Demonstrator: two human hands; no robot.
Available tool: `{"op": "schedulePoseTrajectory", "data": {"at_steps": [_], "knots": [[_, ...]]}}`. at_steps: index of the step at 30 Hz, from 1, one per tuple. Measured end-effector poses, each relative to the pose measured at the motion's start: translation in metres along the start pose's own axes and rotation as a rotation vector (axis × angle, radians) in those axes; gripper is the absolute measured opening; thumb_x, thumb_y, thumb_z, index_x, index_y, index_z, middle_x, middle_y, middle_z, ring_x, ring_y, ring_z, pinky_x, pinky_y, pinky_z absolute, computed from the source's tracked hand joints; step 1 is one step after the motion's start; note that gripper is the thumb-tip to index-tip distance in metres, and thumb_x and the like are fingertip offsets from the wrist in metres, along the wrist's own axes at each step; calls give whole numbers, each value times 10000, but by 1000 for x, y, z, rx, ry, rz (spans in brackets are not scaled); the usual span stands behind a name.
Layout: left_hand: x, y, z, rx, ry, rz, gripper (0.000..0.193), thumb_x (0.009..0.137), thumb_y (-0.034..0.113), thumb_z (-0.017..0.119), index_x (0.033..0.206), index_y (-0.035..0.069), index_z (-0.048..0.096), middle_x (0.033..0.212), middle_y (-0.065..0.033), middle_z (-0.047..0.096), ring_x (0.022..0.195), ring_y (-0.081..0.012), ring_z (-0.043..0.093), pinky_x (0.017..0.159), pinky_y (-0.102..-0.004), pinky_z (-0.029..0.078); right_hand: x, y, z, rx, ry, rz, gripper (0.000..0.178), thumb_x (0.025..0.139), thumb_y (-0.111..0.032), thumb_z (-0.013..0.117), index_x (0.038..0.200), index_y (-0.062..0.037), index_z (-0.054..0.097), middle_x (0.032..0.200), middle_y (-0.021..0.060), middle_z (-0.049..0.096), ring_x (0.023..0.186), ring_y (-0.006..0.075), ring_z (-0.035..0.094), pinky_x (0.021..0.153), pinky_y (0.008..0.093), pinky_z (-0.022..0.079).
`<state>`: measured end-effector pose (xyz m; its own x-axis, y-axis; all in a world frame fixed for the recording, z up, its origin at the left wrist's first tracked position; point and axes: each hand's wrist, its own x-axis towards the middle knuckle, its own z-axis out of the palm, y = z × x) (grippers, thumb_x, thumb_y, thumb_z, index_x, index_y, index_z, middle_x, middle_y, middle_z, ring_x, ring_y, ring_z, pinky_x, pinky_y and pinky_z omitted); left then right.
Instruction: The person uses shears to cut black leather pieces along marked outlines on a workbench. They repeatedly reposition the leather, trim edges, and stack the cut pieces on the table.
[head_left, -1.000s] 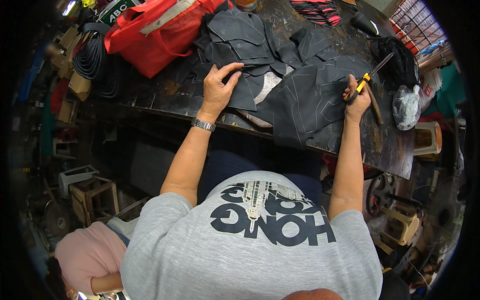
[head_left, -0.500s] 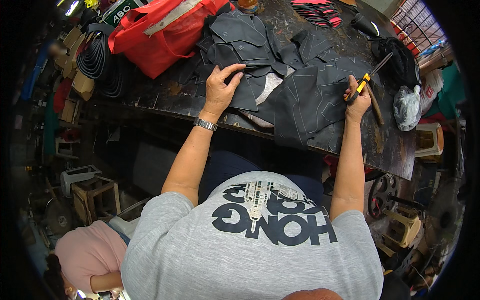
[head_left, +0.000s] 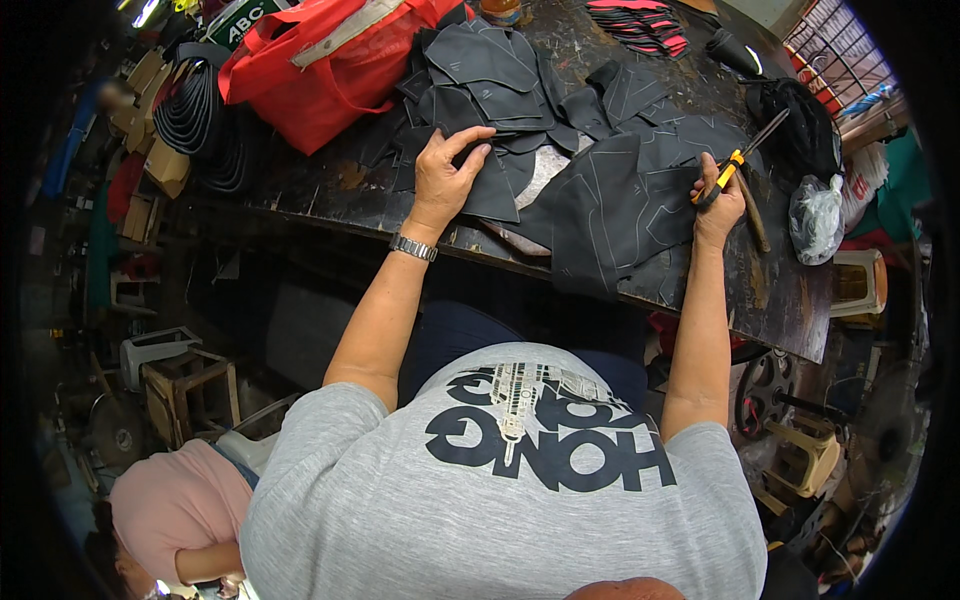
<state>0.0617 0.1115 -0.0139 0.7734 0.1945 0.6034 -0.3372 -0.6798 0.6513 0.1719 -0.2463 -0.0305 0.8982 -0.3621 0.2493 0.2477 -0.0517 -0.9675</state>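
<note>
Over the left part of a pile of black sheet pieces, my left hand has its thumb and index finger curved and slightly apart. Their tips are near the edges of the pieces; no piece is plainly gripped. My right hand is wrapped round the handles of scissors with yellow and black grips. The blades point up and away to the right. Between my hands lies a large black sheet with pale outlines drawn on it, hanging over the table's near edge.
A red bag stands on the dark table at left, beside a black coiled roll. Pink-edged pieces lie at the back. A wooden-looking stick and a clear plastic bag are at right. Another person is low at left.
Both hands keep nearly the same place and grip. The whole view has shifted very slightly; the black pieces and scissors look unchanged.
</note>
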Motion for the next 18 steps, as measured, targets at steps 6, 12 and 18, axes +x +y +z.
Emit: {"op": "schedulePoseTrajectory", "data": {"at_steps": [6, 12, 18], "knots": [[0, 0, 1, -13, 15, -8, 234, 857, 119, 756, 1091, 130, 763, 846, -81, 693, 754, -192, 580, 721, -294, 477, 0, 1, 0, 0, 1, -5, 311, 844, -306, 831, 840, -52, 652, 628, -19, 565, 519, 47, 549, 478, 188, 460], [-1, -1, 0, 2, -1, -28, 236, 855, 114, 756, 1090, 127, 763, 865, -79, 700, 745, -183, 571, 715, -292, 473, 0, 0, 0, 15, 1, 3, 299, 847, -294, 830, 844, -50, 656, 634, -20, 567, 519, 44, 549, 478, 186, 462], [-1, -1, 1, -14, 6, -8, 232, 855, 105, 754, 1086, 120, 763, 883, -73, 711, 755, -179, 573, 721, -290, 472, 0, -1, 0, 15, -2, 12, 297, 845, -289, 831, 852, -46, 661, 641, -22, 568, 521, 41, 546, 478, 185, 462]]}}
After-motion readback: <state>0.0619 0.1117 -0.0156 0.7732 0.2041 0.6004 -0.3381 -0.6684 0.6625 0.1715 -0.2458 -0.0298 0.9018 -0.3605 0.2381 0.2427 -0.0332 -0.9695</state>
